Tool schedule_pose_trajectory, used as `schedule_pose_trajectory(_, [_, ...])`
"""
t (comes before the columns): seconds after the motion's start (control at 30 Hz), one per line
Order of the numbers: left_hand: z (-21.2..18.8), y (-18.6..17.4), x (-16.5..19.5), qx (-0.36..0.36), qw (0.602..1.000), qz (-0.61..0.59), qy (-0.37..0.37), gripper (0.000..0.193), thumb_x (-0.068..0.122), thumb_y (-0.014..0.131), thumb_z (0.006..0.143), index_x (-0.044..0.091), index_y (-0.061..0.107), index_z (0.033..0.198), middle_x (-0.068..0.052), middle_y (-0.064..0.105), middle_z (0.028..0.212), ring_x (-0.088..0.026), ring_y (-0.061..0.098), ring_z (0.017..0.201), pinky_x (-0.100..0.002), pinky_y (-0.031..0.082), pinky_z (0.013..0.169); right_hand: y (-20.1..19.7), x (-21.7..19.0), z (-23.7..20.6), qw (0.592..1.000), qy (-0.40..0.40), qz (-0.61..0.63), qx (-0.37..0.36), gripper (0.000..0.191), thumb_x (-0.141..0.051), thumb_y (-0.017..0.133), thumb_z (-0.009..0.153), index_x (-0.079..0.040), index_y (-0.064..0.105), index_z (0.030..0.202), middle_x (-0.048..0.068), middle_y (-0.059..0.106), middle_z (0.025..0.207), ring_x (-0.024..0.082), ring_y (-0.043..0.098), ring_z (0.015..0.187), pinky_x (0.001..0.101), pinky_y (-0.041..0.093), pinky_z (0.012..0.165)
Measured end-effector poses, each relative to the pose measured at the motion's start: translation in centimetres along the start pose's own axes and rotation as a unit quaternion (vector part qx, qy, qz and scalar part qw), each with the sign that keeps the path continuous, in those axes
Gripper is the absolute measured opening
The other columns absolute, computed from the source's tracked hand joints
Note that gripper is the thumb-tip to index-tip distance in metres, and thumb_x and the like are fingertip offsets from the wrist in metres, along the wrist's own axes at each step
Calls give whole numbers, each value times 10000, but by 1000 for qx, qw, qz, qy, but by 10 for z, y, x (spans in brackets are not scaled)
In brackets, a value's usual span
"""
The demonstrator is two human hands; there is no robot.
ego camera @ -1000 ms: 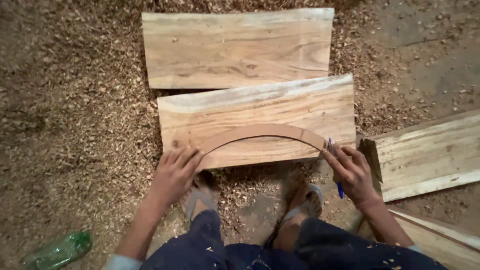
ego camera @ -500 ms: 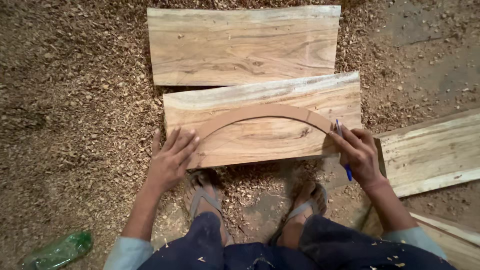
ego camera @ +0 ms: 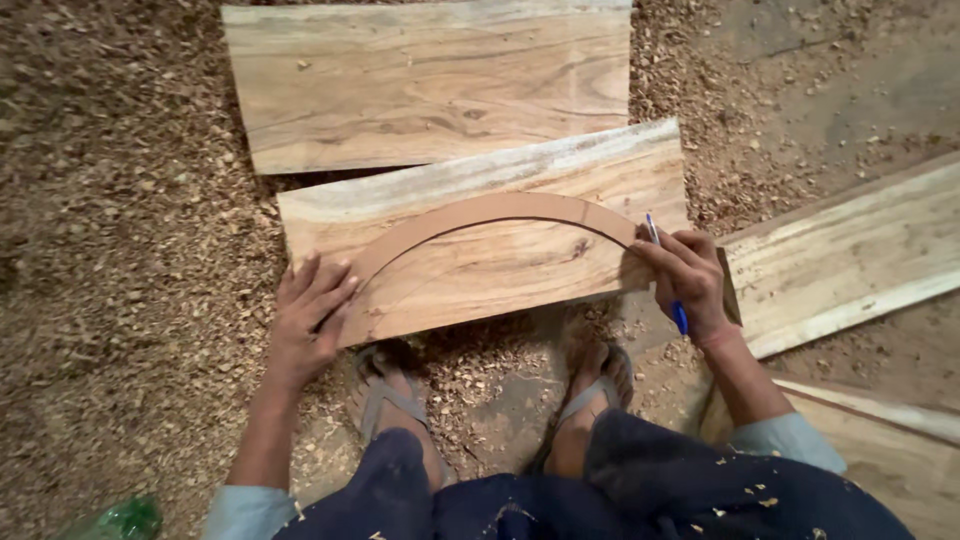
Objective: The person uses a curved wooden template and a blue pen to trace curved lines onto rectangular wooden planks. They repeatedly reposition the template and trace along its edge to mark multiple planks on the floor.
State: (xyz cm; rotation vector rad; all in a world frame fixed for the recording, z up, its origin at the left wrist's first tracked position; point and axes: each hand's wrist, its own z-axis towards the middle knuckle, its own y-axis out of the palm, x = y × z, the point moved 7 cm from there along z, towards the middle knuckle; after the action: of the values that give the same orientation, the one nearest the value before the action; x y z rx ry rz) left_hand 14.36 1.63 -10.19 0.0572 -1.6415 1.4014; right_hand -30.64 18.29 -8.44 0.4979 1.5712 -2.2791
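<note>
Sawdust floor [ego camera: 120, 200]: hands pin arched template [ego camera: 480, 212] on plank [ego camera: 500, 270].

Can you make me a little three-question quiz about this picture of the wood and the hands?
1. True or false: the left hand presses on the thin brown arch-shaped template.
2. What does the right hand hold? A hammer, B blue pen, C saw.
3. What covers the ground around the pale wooden plank?

Key: 1 true. 2 B. 3 Sawdust and wood shavings.
</note>
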Motion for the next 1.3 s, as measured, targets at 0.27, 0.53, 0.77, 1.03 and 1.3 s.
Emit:
schedule_pose_trajectory(0.27, [-7, 0, -3, 21, 999, -28, -31, 280, 82, 714, 944, 127, 744, 1219, -74, 683, 1379, -293, 484, 1490, -474, 277, 1279, -3, 5, 1, 999, 24, 23, 5, 208, -10, 753, 932, -115, 773, 1111, 79, 759, 1191, 245, 673, 1008, 359, 543, 929])
schedule_pose_trajectory(0.53, [-18, -1, -7, 82, 996, -27, -17, 242, 83, 798, 891, 85, 765, 1130, -93, 737, 1255, -298, 634, 1337, -477, 363, 1253, 5, 2, -11, 997, -35, -67, -9, 324, 19, 657, 887, -94, 793, 1158, 122, 758, 1152, 321, 676, 1046, 413, 565, 978])
schedule_pose_trajectory(0.77, [-23, -4, -23, 61, 996, -63, -34, 283, 40, 740, 917, 104, 761, 1192, -85, 720, 1308, -306, 589, 1379, -462, 344, 1249, 19, -4, -25, 996, -38, -75, 17, 239, 30, 663, 1032, -73, 797, 1202, 114, 765, 1213, 270, 659, 1018, 366, 522, 978])
schedule_pose_trajectory(1.03, [-21, -6, -22, 55, 996, -63, -29, 238, 71, 739, 947, 140, 777, 1171, -69, 720, 1326, -275, 578, 1398, -465, 315, 1280, 25, 0, -31, 996, -20, -82, 28, 185, 33, 703, 1083, -84, 804, 1185, 102, 765, 1198, 251, 616, 1007, 340, 498, 946])
schedule_pose_trajectory(1.3, [-22, -8, -22, 47, 998, -47, 12, 230, 86, 775, 899, 120, 778, 1127, -69, 727, 1293, -290, 597, 1373, -461, 350, 1254, 19, -3, -20, 997, 17, -80, -14, 375, 54, 703, 900, -98, 781, 1234, 123, 755, 1253, 321, 654, 1110, 384, 523, 1043])
